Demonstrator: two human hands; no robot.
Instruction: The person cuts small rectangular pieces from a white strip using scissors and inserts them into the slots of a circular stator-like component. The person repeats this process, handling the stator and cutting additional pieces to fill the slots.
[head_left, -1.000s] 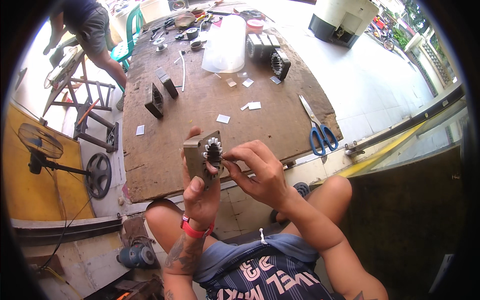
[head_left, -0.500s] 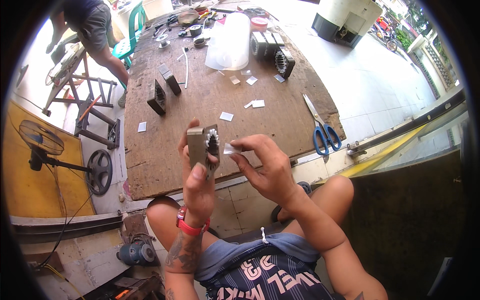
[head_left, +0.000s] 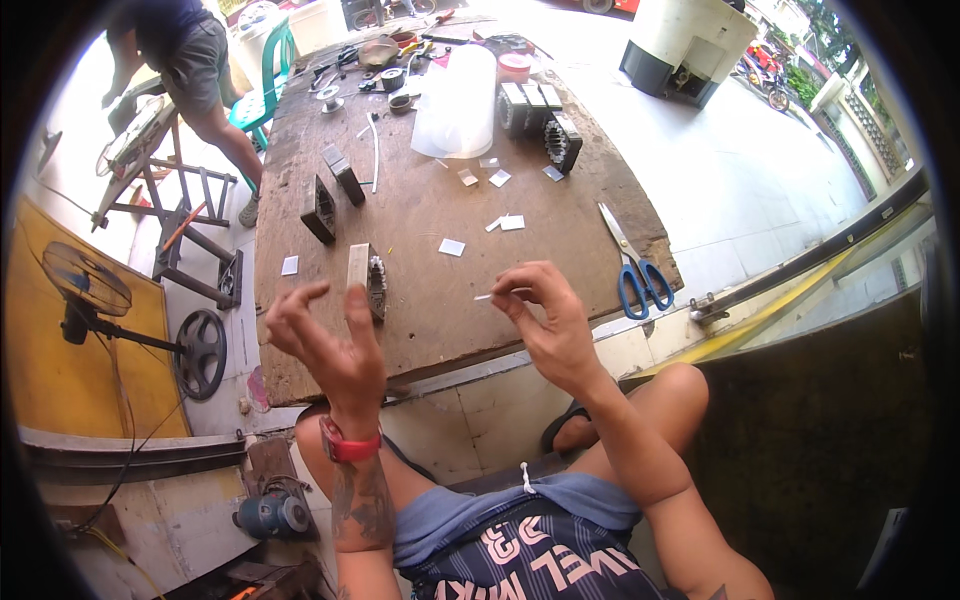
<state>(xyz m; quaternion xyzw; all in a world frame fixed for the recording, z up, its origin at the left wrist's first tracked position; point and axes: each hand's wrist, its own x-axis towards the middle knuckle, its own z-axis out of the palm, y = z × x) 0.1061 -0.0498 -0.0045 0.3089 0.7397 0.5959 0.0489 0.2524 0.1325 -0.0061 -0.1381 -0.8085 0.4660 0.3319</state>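
A square metal stator core [head_left: 366, 275] with a toothed opening stands on edge near the front of the wooden table [head_left: 430, 325]. My left hand [head_left: 330, 345] is just beside it, fingers spread; whether the thumb still touches the core is hard to tell. Between the thumb and fingertips of my right hand [head_left: 545, 325] is a small pale slip of insulating sheet [head_left: 484, 297], seen nearly edge-on. Beyond my hands lie several similar pieces, among them a white piece [head_left: 451, 247]. Two more cores, a dark one [head_left: 318, 210] and a narrower-looking one [head_left: 344, 175], stand at the left.
Blue-handled scissors [head_left: 640, 270] lie at the table's right edge. Farther back are a rolled translucent sheet [head_left: 458, 100], grouped stator cores [head_left: 528, 108], and a spool [head_left: 329, 98] among tools. A fan [head_left: 85, 285] is at left; another person [head_left: 190, 70] stands beyond a green chair [head_left: 268, 85].
My left hand has put the stator core down on the table and opened, moving left. My right hand has shifted slightly right, the pale slip still pinched and now turned edge-on.
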